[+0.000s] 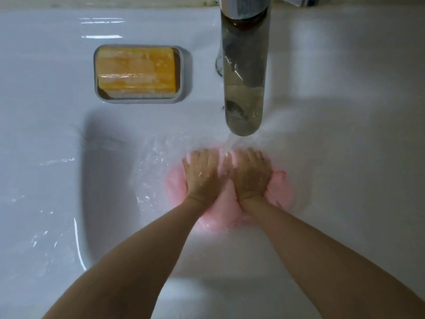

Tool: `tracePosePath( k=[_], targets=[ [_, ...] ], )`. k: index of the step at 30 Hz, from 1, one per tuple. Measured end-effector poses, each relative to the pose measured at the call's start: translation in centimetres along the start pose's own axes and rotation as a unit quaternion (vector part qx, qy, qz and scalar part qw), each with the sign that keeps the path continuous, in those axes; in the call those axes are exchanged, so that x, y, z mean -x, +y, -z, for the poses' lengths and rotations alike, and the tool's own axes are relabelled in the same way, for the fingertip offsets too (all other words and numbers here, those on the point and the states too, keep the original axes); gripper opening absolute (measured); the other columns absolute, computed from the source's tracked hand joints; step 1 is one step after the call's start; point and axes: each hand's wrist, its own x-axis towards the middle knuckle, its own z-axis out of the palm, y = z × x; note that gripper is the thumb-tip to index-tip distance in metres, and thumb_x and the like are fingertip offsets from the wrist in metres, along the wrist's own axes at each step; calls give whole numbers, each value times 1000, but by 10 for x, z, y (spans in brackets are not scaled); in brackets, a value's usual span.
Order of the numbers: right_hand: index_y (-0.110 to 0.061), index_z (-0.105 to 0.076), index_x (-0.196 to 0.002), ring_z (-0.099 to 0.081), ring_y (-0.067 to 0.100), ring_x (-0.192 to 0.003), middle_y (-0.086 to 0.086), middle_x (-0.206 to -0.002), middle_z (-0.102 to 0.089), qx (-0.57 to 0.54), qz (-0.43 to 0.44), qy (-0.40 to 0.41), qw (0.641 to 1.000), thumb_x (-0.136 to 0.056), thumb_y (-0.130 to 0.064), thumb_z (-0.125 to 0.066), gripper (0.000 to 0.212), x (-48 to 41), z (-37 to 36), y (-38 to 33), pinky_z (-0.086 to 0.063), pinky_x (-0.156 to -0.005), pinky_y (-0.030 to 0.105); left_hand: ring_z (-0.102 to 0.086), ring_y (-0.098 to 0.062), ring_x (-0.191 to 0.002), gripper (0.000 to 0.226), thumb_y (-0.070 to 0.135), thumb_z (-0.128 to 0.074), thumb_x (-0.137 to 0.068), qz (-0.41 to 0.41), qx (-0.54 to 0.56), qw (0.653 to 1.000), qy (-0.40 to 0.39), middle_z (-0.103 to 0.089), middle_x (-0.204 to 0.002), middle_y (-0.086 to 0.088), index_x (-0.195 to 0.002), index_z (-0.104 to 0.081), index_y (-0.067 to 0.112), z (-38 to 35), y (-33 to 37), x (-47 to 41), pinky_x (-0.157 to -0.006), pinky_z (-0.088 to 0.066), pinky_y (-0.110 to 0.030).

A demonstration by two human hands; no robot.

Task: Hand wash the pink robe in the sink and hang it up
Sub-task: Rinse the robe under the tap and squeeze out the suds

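the sink [57, 180] is the reference: a white basin with wet, splashed walls. the tap [243, 72] stands at the sink's rear edge and runs water onto the basin floor. the soap dish [184, 72] sits on the sink's rear ledge beside the tap, holding an orange soap bar [135, 70]. the pink robe [281, 194] lies bunched on the sink floor under the stream. the left hand [202, 174] and right hand [251, 173] rest side by side on it, palms down, fingers curled into the cloth and pressing. judgement: soaked cloth is soft, limp, heavy and slippery; gather thick folds with both hands, not a single edge
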Motion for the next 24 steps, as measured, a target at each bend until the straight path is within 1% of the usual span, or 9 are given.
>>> tracePosePath(
  k=[3, 7, 10, 13, 15, 18, 19, 22, 24],
  targets=[
    [-17, -62, -56, -58, 24, -51, 4, -55, -60, -32, -67, -19, 997, -82, -31, -44, 35, -13, 5, -8, -43, -53, 25, -59, -28, -77, 37, 38, -40, -88, -1, 21, 994, -108, -60, -76, -12, -80, -62, 9, 2, -8, -19, -78, -49, -44],
    [-10, -70, -77, -63, 33, -76, 14, -80, -68, -71, -172, -143, 972, -91, -37, -39, 43, -23, 18, -19, -40, -65, 34, -57, -23, -52, 37, 40, -42, -90, -16, 4, 991, -131, -57, -58, -6, -69, -58, 14, 12, -5, -30, -54, -45, -27],
    [-11, -71, -99, -62, 35, -94, 17, -99, -69, -142, -227, -259, 928, -93, -51, -43, 49, -40, 32, -2, -42, -76, 34, -62, -30, -71, 44, 49, -35, -97, 31, 82, 987, -138, -65, -74, -10, -80, -62, 19, 29, -6, -40, -63, -45, -32],
    [-16, -72, -100, -65, 25, -89, 9, -97, -70, -320, -317, -345, 824, -85, -73, -37, 69, -54, 59, 17, -49, -89, 34, -64, -38, -86, 70, 63, -18, -87, 63, 169, 972, -148, -69, -89, -21, -112, -66, 17, 58, -25, -35, -75, -50, -38],
    [-16, -72, -95, -67, 21, -84, 8, -98, -70, -396, -344, -400, 752, -82, -75, -39, 69, -58, 81, 29, -50, -86, 31, -65, -36, -81, 67, 66, -22, -87, 57, 255, 955, -143, -69, -82, -17, -106, -65, 19, 78, -35, -27, -70, -53, -40],
    [-11, -71, -107, -67, 26, -100, 13, -112, -69, -574, -349, -479, 565, -86, -60, -47, 58, -64, 109, 50, -53, -90, 36, -66, -24, -75, 53, 61, -34, -93, 143, 341, 925, -85, -69, -80, -10, -97, -63, 17, 97, -56, -14, -64, -52, -29],
    [-8, -71, -107, -66, 28, -101, 15, -111, -69, -597, -338, -491, 537, -86, -52, -52, 52, -66, 119, 54, -53, -90, 38, -66, -21, -76, 56, 62, -35, -91, 166, 342, 923, -64, -69, -82, -8, -99, -64, 15, 100, -62, -8, -64, -51, -22],
    [-2, -71, -105, -64, 32, -105, 19, -111, -68, -608, -311, -453, 573, -61, -44, -82, 63, -65, 136, 63, -51, -94, 43, -63, -35, -90, 39, 40, -52, -93, 174, 197, 957, -125, -67, -95, -18, -110, -58, 6, 95, -77, 5, -74, -47, -35],
    [-7, -77, -85, -71, 19, -84, 11, -90, -74, -627, -283, -416, 594, -41, -41, -90, 57, -65, 151, 58, -56, -74, 27, -52, -40, -111, 57, 20, -69, -84, 140, 88, 968, -190, -55, -122, -20, -134, -43, 10, 91, -78, 14, -89, -44, -43]
  ],
)
